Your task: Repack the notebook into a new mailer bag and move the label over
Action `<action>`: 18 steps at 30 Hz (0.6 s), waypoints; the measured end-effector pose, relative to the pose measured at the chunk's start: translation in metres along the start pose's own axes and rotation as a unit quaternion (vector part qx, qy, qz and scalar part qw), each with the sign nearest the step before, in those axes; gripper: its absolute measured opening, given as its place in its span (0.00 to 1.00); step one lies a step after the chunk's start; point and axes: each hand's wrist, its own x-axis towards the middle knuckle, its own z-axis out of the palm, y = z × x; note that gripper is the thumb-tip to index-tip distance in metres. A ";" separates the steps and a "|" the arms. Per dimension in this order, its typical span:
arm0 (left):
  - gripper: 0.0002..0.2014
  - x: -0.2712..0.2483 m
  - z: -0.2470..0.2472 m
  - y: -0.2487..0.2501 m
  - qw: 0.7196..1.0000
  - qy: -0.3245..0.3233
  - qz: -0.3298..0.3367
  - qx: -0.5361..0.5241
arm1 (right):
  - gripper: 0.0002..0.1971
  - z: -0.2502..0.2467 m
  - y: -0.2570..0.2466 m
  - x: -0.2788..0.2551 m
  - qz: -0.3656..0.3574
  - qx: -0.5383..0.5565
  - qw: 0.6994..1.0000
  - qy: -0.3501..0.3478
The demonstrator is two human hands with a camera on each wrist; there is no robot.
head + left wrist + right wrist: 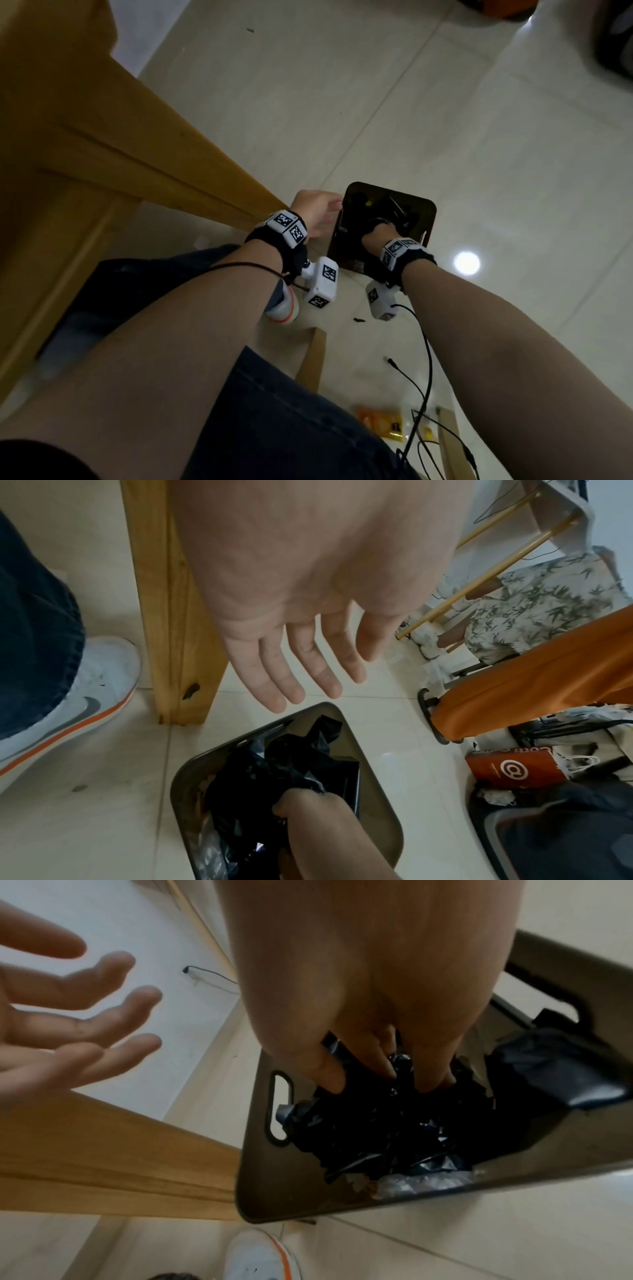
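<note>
Reaching into the dark bin (565, 1175) on the tiled floor (445, 137), the right hand (377, 993) had fingers (329, 1074) clenched on crumpled black plastic mailer bag (394, 1123). Left hand (308, 588) hovered above the bin's rim, fingers spread, grasping nothing. Notebook unseen.

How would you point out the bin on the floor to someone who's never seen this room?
Find the wooden table leg on the pale tiled floor. Beside its foot stands the bin, brown with rounded corners. It alone holds crumpled black plastic, with the right hand reaching in.
</note>
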 end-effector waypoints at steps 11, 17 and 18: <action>0.09 0.014 -0.008 -0.004 1.000 -0.023 -0.007 -0.021 | 0.24 0.016 -0.002 0.033 -0.005 0.150 0.986 -0.069; 0.09 0.014 -0.012 -0.007 0.999 -0.025 -0.017 -0.027 | 0.24 0.003 0.000 0.025 -0.019 0.157 0.984 -0.080; 0.09 0.014 -0.012 -0.006 0.999 -0.027 -0.014 -0.031 | 0.23 0.000 0.003 0.024 -0.028 0.159 0.983 -0.083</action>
